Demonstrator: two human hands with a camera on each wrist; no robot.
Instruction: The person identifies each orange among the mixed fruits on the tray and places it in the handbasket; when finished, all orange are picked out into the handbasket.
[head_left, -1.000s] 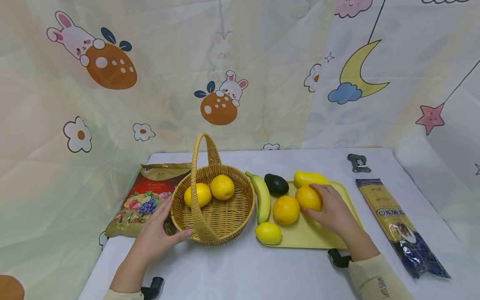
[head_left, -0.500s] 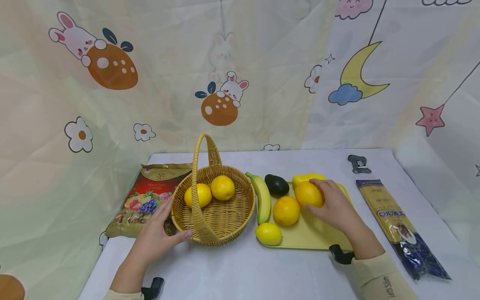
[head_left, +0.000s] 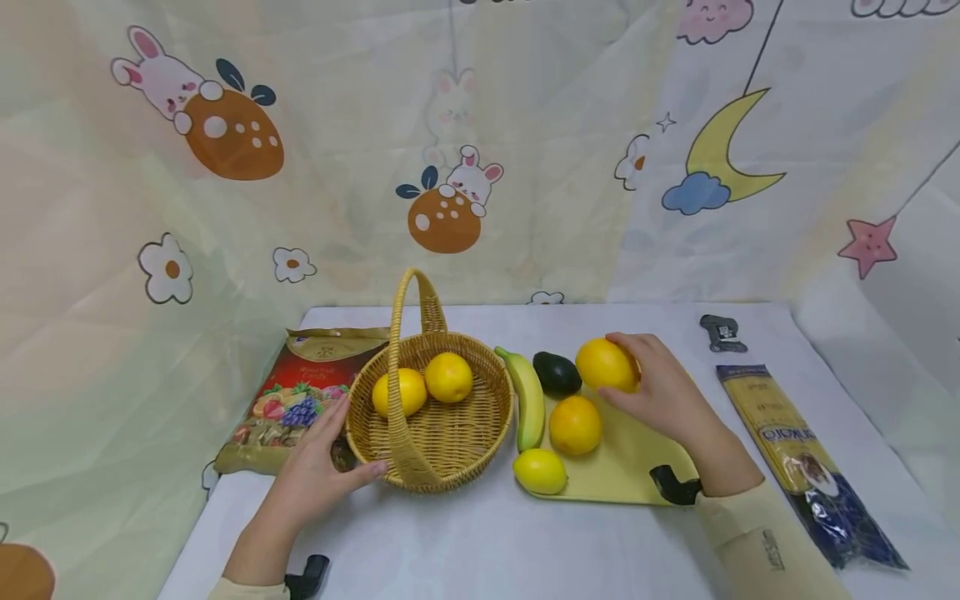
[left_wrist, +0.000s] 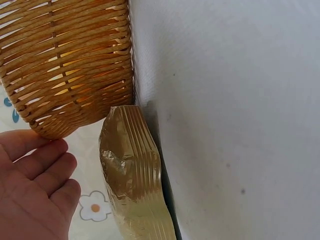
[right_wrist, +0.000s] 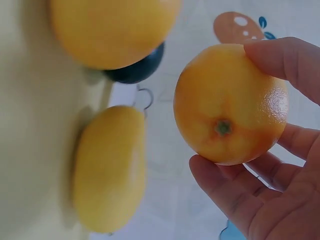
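Note:
My right hand [head_left: 663, 396] grips an orange [head_left: 606, 364] between thumb and fingers, raised above the yellow tray [head_left: 637, 467]. The held orange [right_wrist: 225, 107] shows its stem end in the right wrist view. Another orange [head_left: 575, 425] lies on the tray, with a lemon [head_left: 541, 472], a banana [head_left: 528, 400] and a dark avocado [head_left: 557, 373] around it. A yellow mango [right_wrist: 110, 170] appears in the right wrist view; the head view hides it. With fairly straight fingers, my left hand [head_left: 311, 479] touches the left side of the wicker basket [head_left: 450, 454], which contains two yellow-orange fruits [head_left: 423, 385].
A red and gold candy bag [head_left: 300, 387] lies left of the basket, partly behind it. On the right are a long pasta packet [head_left: 806, 458] and a small dark object [head_left: 723, 333]. The basket's tall handle [head_left: 399, 367] arches upward. A printed cloth hangs behind the table.
My right hand has lifted the orange off the tray and moved it up and slightly left, past the mango. My left hand stays at the basket. The head view has shifted slightly.

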